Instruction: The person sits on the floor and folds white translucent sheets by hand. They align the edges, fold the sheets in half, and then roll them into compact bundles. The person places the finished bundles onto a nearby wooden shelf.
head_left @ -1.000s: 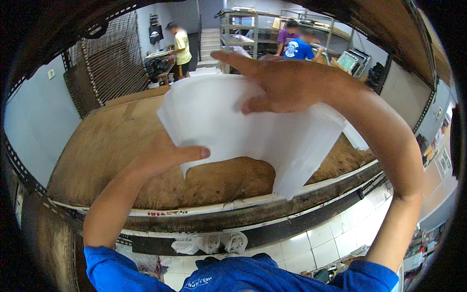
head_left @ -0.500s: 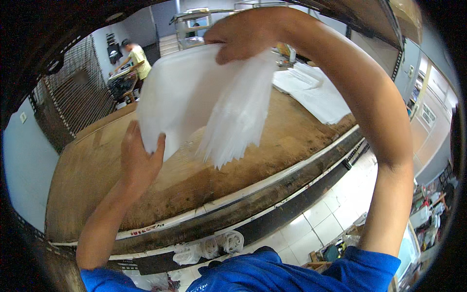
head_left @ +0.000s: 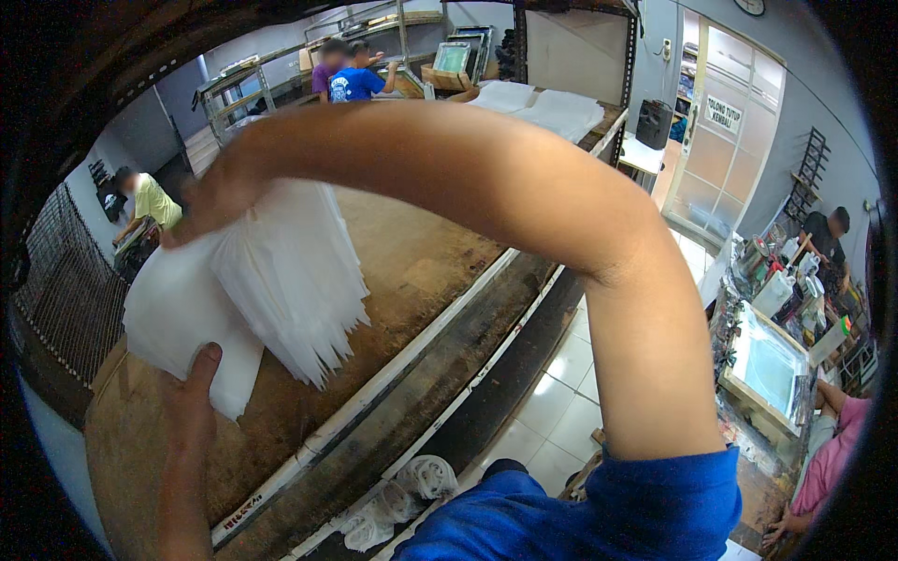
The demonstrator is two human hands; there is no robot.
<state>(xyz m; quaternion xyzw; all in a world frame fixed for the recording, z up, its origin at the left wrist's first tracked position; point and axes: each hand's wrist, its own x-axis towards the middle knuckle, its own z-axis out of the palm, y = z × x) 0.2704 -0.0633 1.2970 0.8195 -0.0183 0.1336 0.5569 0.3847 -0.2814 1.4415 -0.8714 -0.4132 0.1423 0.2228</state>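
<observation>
A stack of thin white sheets (head_left: 290, 271) is held up over the brown tabletop, its pages fanned out and the lower right edges spread in jagged steps. My left hand (head_left: 192, 402) grips the lower left edge, thumb on the near face and the other fingers hidden behind the sheets. My right arm reaches across from the right. Its hand (head_left: 224, 187), slightly smeared by motion, closes over the top edge of the same stack, with its fingertips partly hidden.
The large worn wooden table (head_left: 440, 229) has a pale edge strip. More white sheets (head_left: 561, 112) lie at its far end. Rolled plastic (head_left: 426, 477) sits below the near edge. Co-workers stand beyond the table and at the right, near a framed screen (head_left: 767, 360). Behind is a door (head_left: 725, 131).
My view has turned right, bringing the door and right-hand workbench into sight. The sheets now appear lower and farther left, still in both hands, and their fan has spread wider.
</observation>
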